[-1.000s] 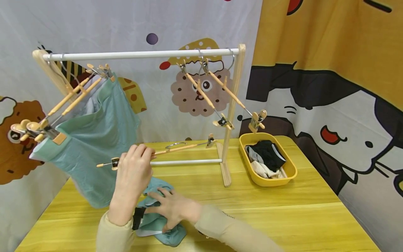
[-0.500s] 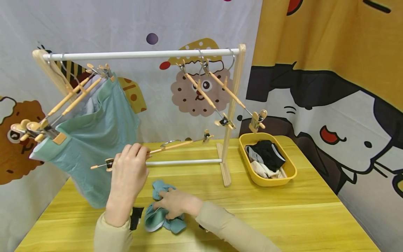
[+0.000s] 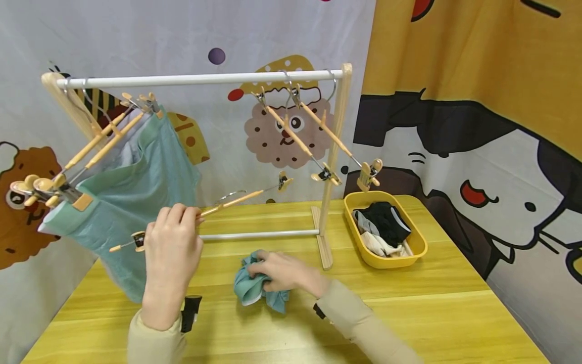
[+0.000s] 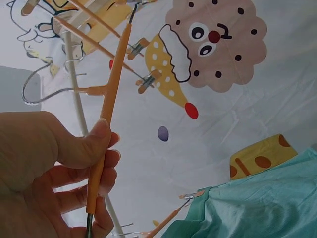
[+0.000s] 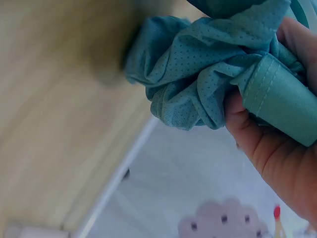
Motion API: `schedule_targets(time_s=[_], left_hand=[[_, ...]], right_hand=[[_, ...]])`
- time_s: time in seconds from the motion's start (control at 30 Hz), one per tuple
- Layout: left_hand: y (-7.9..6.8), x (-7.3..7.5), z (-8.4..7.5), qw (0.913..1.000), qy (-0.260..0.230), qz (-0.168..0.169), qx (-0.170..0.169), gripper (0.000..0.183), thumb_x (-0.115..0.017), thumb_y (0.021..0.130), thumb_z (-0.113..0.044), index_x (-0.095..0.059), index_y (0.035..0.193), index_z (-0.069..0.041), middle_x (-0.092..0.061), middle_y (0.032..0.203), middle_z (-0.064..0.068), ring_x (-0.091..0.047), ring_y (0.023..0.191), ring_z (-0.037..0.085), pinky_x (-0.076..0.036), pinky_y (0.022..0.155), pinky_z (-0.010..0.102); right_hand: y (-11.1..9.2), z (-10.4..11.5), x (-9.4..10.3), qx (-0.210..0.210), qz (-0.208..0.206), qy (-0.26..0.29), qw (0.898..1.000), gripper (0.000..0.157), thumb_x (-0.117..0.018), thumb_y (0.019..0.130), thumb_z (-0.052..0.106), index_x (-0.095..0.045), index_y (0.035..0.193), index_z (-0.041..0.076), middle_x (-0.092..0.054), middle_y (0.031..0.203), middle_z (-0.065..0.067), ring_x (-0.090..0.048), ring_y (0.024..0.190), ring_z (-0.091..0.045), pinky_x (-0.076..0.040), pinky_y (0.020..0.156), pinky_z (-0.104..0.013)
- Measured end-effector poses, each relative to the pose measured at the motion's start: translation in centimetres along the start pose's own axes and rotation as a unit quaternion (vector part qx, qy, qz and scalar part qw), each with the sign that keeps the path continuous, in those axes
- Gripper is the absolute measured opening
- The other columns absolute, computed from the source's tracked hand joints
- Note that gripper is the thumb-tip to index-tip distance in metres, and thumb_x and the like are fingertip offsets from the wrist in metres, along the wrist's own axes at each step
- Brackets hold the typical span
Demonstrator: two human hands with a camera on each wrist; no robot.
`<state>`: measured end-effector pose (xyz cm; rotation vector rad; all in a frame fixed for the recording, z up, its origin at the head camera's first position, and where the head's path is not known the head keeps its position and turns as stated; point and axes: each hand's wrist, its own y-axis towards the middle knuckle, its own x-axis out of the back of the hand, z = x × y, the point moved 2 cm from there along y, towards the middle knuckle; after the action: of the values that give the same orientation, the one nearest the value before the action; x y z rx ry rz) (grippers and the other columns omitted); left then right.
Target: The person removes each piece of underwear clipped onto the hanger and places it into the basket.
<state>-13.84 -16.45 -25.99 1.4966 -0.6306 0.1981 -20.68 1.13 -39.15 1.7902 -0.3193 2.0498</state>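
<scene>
My left hand (image 3: pixel 174 247) grips the wooden bar of a clip hanger (image 3: pixel 234 202), fingers and thumb wrapped round it. The hanger is held at a slant, with a metal clip at each end and its hook (image 4: pixel 30 89) turned sideways. My right hand (image 3: pixel 288 273) holds a crumpled teal garment (image 3: pixel 249 289), dotted with tiny holes, close over the table. In the right wrist view a stitched band (image 5: pixel 282 101) of it shows between thumb and fingers. No clothing is clipped to the held hanger.
A wooden rack with a white rail (image 3: pixel 204 79) stands at the back. Teal clothing (image 3: pixel 150 177) hangs from hangers at its left; two bare clip hangers (image 3: pixel 291 134) hang at its right. A yellow basket (image 3: pixel 420 247) of black, grey and cream clothes stands on the table's right (image 3: pixel 445 313).
My right hand has gathered the teal garment from a looser spread into a bunch and moved it right and away. My left hand has drifted left with the hanger.
</scene>
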Motion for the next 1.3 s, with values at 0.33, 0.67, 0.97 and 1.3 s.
schedule_targets(time_s=[0.33,0.67,0.97,1.3], left_hand=[[1.2,1.4,0.2,0.9982,0.005,-0.034,0.050,0.006,-0.065,0.081,0.004,-0.067,0.085,0.008,-0.064,0.081,0.024,-0.056,0.074,0.043,-0.042,0.055,0.057],[2.9,2.6,0.2,0.9942,0.049,-0.046,0.084,0.007,-0.058,0.085,0.006,-0.063,0.085,0.011,-0.062,0.083,0.027,-0.054,0.073,0.046,-0.040,0.055,0.057],[4.5,3.3,-0.3,0.9855,0.062,-0.052,0.149,0.016,-0.050,0.092,0.000,-0.062,0.088,0.010,-0.058,0.085,0.027,-0.050,0.080,0.047,-0.037,0.060,0.059],[7.3,4.1,-1.1,0.9735,0.081,-0.045,0.209,0.018,-0.043,0.086,0.009,-0.061,0.088,0.009,-0.059,0.089,0.027,-0.050,0.083,0.048,-0.037,0.063,0.059]], right_hand=[[-6.2,-3.4,5.8,-0.023,-0.131,0.036,0.991,0.023,-0.067,0.076,0.005,-0.060,0.097,0.013,-0.054,0.096,-0.007,-0.044,0.072,-0.009,-0.038,0.061,-0.015],[-12.6,-5.1,10.8,-0.128,-0.194,0.010,0.973,0.026,-0.072,0.077,0.006,-0.061,0.099,0.014,-0.055,0.098,-0.005,-0.046,0.074,-0.011,-0.040,0.064,-0.024],[-16.8,-7.9,12.6,-0.181,-0.284,-0.009,0.941,0.030,-0.072,0.071,-0.004,-0.063,0.097,0.009,-0.058,0.096,-0.008,-0.053,0.078,-0.016,-0.047,0.066,-0.032],[-20.3,-12.1,12.9,-0.322,-0.315,0.001,0.893,0.026,-0.069,0.078,0.002,-0.059,0.103,0.004,-0.056,0.100,-0.017,-0.049,0.083,-0.029,-0.041,0.070,-0.041]])
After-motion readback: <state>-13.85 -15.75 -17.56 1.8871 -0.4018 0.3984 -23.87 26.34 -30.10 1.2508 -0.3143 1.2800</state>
